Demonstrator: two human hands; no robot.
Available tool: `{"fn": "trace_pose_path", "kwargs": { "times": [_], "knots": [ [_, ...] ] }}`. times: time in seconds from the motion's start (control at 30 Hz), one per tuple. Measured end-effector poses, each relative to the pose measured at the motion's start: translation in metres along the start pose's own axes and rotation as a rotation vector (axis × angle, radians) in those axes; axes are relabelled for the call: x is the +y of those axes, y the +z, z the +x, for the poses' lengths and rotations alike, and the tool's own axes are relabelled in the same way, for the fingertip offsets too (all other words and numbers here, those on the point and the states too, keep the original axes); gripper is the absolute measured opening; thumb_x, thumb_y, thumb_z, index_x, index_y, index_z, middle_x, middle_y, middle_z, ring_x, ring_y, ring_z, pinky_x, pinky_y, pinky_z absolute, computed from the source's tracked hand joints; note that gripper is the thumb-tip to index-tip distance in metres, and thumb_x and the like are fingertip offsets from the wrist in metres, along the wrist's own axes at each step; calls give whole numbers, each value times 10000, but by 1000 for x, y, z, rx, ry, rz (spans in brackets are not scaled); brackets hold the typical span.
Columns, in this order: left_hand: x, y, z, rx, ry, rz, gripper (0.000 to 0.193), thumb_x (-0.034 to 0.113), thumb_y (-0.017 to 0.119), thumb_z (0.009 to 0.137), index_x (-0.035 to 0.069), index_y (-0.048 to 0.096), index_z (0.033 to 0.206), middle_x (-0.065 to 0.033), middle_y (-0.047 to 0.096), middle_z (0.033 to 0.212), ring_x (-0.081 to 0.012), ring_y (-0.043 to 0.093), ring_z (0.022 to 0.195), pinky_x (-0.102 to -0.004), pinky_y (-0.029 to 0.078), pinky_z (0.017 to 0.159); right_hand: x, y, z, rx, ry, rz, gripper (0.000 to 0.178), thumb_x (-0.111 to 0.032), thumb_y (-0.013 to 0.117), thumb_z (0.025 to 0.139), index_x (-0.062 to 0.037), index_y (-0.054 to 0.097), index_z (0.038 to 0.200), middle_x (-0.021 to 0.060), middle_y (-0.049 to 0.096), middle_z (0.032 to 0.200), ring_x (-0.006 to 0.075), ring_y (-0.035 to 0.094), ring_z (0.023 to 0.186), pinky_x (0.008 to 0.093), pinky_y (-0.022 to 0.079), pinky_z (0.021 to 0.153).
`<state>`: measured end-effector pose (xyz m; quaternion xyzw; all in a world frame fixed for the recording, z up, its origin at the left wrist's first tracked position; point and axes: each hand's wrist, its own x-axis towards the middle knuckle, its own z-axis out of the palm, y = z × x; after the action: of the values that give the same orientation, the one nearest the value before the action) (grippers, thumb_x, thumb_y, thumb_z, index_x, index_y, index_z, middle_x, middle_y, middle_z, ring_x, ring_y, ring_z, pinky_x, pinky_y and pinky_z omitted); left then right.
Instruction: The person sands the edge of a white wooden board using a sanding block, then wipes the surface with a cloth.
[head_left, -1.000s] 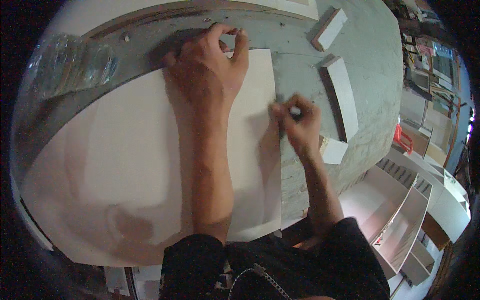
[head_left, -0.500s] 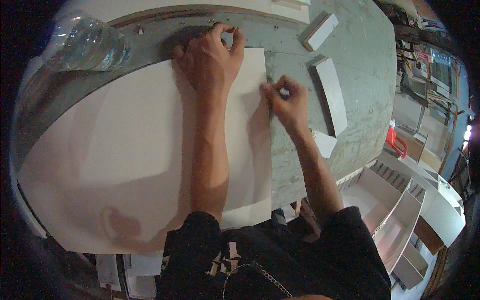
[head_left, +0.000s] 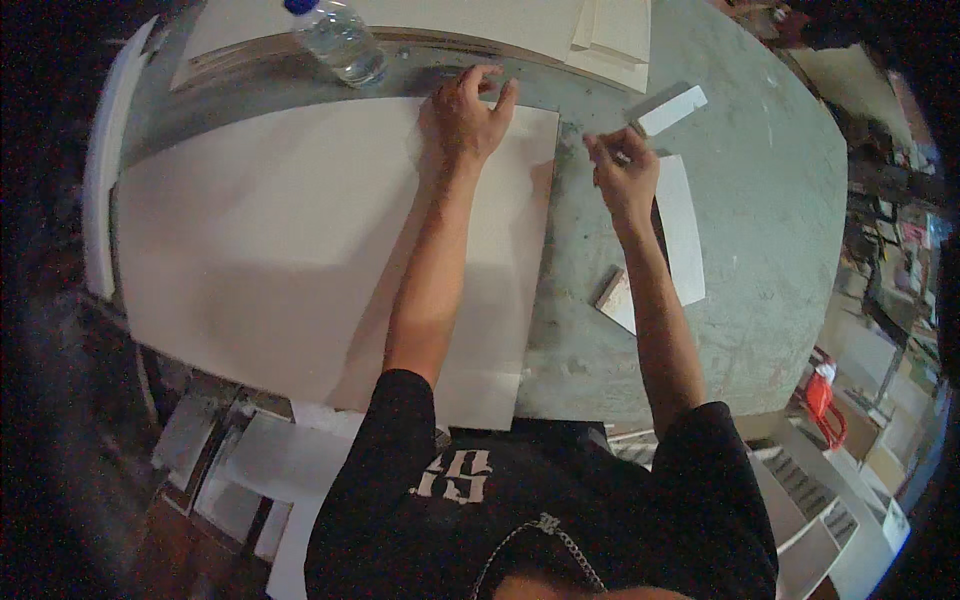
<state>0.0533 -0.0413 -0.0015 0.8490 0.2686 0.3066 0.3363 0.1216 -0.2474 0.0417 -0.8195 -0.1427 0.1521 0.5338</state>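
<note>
A large cream-white board lies flat on the greenish table, its left end curved. Over the board's far edge rests my left hand, with thumb and index finger spread apart and nothing visible between them; its other fingers are partly hidden behind the hand. Off the board's right edge is my right hand, raised above the table with its fingertips drawn together. Whatever it may hold is too small to make out. Beside and partly behind that hand lies a white curved strip.
A water bottle with a blue cap lies past the board's far edge, near more stacked boards. A white block and a small offcut lie to the right. White box-like pieces stand below the table at right.
The head view has shifted, so the whole scene sits differently. My right hand has moved away from the board's right edge. The left thumb and index finger are wider apart.
</note>
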Motion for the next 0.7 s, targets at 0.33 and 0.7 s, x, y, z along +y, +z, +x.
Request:
{"fn": "trace_pose_path", "kwargs": {
  "times": [0.33, 0.7],
  "knots": [
    [22, -10, -21, -76, 91, 239, 629, 514, 689, 790, 128, 571, 1271, -94, 695, 1066, -314, 586, 1072, -470, 370, 1019, 32, 25, -9, -308, -325, 0, 154, -64, 705, 761, -35, 697, 912, 138, 708, 819, 203, 698, 728, 328, 533, 698],
    [19, 6, -3, -57, -116, 227, 506, 563, 657, 797, 197, 648, 1147, -13, 706, 788, -246, 674, 813, -434, 397, 906, 42, 16, -43, -290, -262, -44, 237, -37, 696, 713, -42, 679, 949, 138, 696, 815, 257, 712, 755, 326, 534, 699]
  ]
}}
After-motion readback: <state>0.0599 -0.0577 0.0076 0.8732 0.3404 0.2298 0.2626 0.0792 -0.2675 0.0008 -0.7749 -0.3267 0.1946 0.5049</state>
